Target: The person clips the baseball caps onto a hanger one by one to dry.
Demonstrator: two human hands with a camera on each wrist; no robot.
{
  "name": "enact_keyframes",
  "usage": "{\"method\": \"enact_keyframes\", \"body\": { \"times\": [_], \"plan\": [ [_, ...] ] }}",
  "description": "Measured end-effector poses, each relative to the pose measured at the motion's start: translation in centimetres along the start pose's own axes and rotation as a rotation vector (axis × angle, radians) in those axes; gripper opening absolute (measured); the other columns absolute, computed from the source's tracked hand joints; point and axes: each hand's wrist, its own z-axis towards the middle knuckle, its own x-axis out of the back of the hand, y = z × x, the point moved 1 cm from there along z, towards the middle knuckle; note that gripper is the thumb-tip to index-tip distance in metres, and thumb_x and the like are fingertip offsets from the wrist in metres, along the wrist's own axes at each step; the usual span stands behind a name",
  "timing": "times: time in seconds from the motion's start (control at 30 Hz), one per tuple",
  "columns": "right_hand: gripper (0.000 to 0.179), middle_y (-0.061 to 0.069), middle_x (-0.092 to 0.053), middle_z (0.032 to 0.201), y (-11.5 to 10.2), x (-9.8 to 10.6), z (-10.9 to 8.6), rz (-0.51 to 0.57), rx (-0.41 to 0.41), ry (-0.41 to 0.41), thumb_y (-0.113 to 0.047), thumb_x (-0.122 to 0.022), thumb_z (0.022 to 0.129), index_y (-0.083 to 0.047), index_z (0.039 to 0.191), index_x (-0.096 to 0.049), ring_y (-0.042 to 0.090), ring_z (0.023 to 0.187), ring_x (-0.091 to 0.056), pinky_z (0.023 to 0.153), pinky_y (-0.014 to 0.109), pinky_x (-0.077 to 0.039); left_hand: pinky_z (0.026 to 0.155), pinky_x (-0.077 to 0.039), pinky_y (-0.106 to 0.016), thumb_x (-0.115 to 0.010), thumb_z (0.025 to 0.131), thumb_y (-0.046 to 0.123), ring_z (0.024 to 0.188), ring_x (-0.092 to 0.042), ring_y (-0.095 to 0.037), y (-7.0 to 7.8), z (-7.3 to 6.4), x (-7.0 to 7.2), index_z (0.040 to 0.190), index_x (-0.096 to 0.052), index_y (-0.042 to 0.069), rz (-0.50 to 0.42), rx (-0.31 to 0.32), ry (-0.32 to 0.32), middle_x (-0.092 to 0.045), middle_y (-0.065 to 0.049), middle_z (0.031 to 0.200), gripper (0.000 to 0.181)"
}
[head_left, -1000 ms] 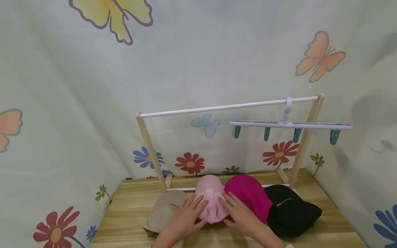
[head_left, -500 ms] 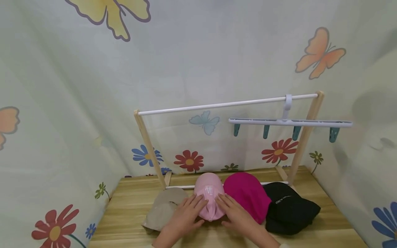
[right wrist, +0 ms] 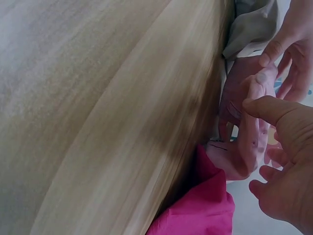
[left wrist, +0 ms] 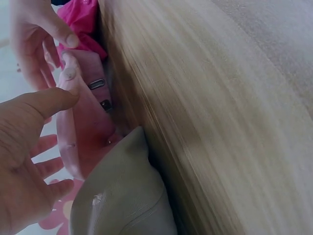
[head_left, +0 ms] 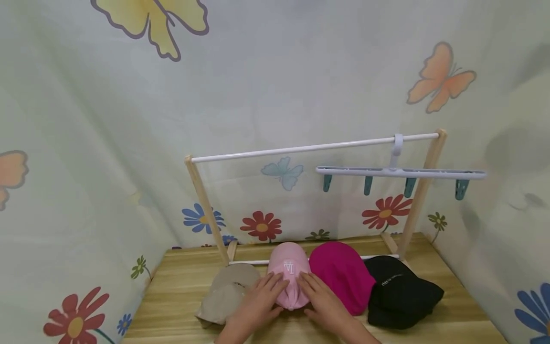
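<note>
A pink baseball cap (head_left: 289,260) with a white letter logo sits on the wooden table, crown up. My left hand (head_left: 258,301) rests on its left side and my right hand (head_left: 324,301) on its right side, fingers spread and relaxed. In the left wrist view, the left thumb (left wrist: 58,100) lies at the cap's back edge, near the strap and buckle. The right thumb (right wrist: 266,108) lies at the same edge in the right wrist view. Beside the left hand is a beige cap (head_left: 225,291); a magenta cap (head_left: 341,274) lies beside the right.
A black cap (head_left: 401,296) lies at the right of the table (head_left: 172,286). Behind the caps stands a wooden rack with a white rail (head_left: 279,152). From it hangs a white hanger (head_left: 365,172) with several teal clips (head_left: 410,187). A flower-patterned cloth (head_left: 301,95) surrounds the table.
</note>
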Motion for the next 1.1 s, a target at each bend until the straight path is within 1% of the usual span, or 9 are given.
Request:
{"method": "enact_keyframes", "body": {
  "times": [0.1, 0.23, 0.37, 0.5, 0.6, 0.73, 0.93, 1.03, 1.1],
  "plan": [
    [0.079, 0.021, -0.051, 0.148, 0.0, -0.4, 0.2, -0.022, 0.020, 0.043, -0.009, -0.089, 0.073, 0.001, 0.142, -0.054, 0.043, 0.136, -0.047, 0.109, 0.056, -0.042, 0.110, -0.045, -0.049, -0.083, 0.085, 0.037, 0.136, -0.050, -0.034, -0.1, -0.1, -0.2, 0.144, -0.054, 0.019, -0.005, -0.010, 0.010, -0.051, -0.009, 0.151, 0.068],
    [0.077, 0.022, -0.052, 0.146, 0.2, -1.1, 0.2, -0.031, 0.020, 0.087, -0.008, -0.090, 0.071, 0.001, 0.140, -0.056, 0.043, 0.134, -0.049, 0.109, 0.057, -0.042, 0.111, -0.044, -0.048, -0.086, 0.082, 0.034, 0.136, -0.050, -0.033, -0.1, -0.2, -0.7, 0.144, -0.053, 0.019, -0.004, -0.021, 0.011, -0.050, -0.010, 0.151, 0.072],
    [0.078, 0.023, -0.051, 0.147, 0.2, -1.4, 0.3, -0.014, 0.004, 0.090, -0.005, -0.089, 0.070, 0.002, 0.140, -0.056, 0.044, 0.134, -0.048, 0.110, 0.058, -0.041, 0.111, -0.044, -0.047, -0.087, 0.081, 0.032, 0.136, -0.050, -0.033, -0.1, -0.1, -0.9, 0.144, -0.054, 0.018, 0.013, -0.032, 0.035, -0.051, -0.010, 0.151, 0.073],
    [0.079, 0.023, -0.052, 0.146, 0.2, -1.7, 0.4, -0.032, 0.011, 0.110, -0.004, -0.089, 0.068, 0.001, 0.140, -0.057, 0.044, 0.133, -0.049, 0.109, 0.058, -0.042, 0.110, -0.045, -0.048, -0.087, 0.080, 0.026, 0.134, -0.051, -0.034, -0.1, 0.0, -1.1, 0.142, -0.056, 0.015, 0.020, -0.045, 0.069, -0.052, -0.011, 0.149, 0.070],
    [0.078, 0.024, -0.054, 0.143, 0.3, -2.1, 0.3, -0.046, 0.024, 0.151, -0.002, -0.088, 0.066, 0.002, 0.138, -0.058, 0.044, 0.131, -0.051, 0.107, 0.058, -0.044, 0.110, -0.045, -0.047, -0.085, 0.081, 0.021, 0.134, -0.051, -0.034, -0.1, 0.1, -1.1, 0.142, -0.056, 0.014, 0.026, -0.031, 0.072, -0.053, -0.011, 0.148, 0.067],
    [0.078, 0.025, -0.056, 0.141, 0.3, -2.5, 0.4, -0.057, 0.032, 0.192, 0.003, -0.085, 0.062, 0.003, 0.135, -0.060, 0.045, 0.129, -0.053, 0.105, 0.059, -0.046, 0.111, -0.044, -0.046, -0.083, 0.082, 0.019, 0.135, -0.051, -0.034, 0.1, 0.0, -1.2, 0.141, -0.058, 0.014, 0.052, -0.016, 0.075, -0.053, -0.010, 0.148, 0.065],
    [0.080, 0.025, -0.056, 0.141, 0.3, -3.0, 0.5, -0.067, 0.031, 0.196, 0.007, -0.083, 0.058, 0.003, 0.135, -0.060, 0.046, 0.129, -0.052, 0.105, 0.058, -0.046, 0.110, -0.045, -0.046, -0.083, 0.080, 0.017, 0.134, -0.051, -0.034, 0.3, -0.1, -1.4, 0.139, -0.059, 0.014, 0.079, -0.009, 0.103, -0.055, -0.010, 0.146, 0.063],
    [0.080, 0.024, -0.056, 0.141, 0.2, -3.1, 0.5, -0.073, 0.031, 0.199, 0.006, -0.083, 0.058, 0.003, 0.134, -0.060, 0.046, 0.130, -0.052, 0.106, 0.058, -0.046, 0.110, -0.046, -0.047, -0.083, 0.079, 0.015, 0.134, -0.052, -0.034, 0.3, 0.0, -1.5, 0.138, -0.060, 0.014, 0.066, -0.003, 0.117, -0.056, -0.011, 0.146, 0.063],
    [0.080, 0.024, -0.056, 0.141, 0.1, -3.3, 0.6, -0.078, 0.032, 0.204, 0.005, -0.084, 0.057, 0.003, 0.134, -0.061, 0.046, 0.129, -0.052, 0.106, 0.057, -0.046, 0.109, -0.045, -0.048, -0.083, 0.079, 0.015, 0.134, -0.051, -0.034, 0.3, 0.0, -1.6, 0.138, -0.060, 0.014, 0.052, 0.007, 0.116, -0.055, -0.011, 0.146, 0.063]
  ]
}}
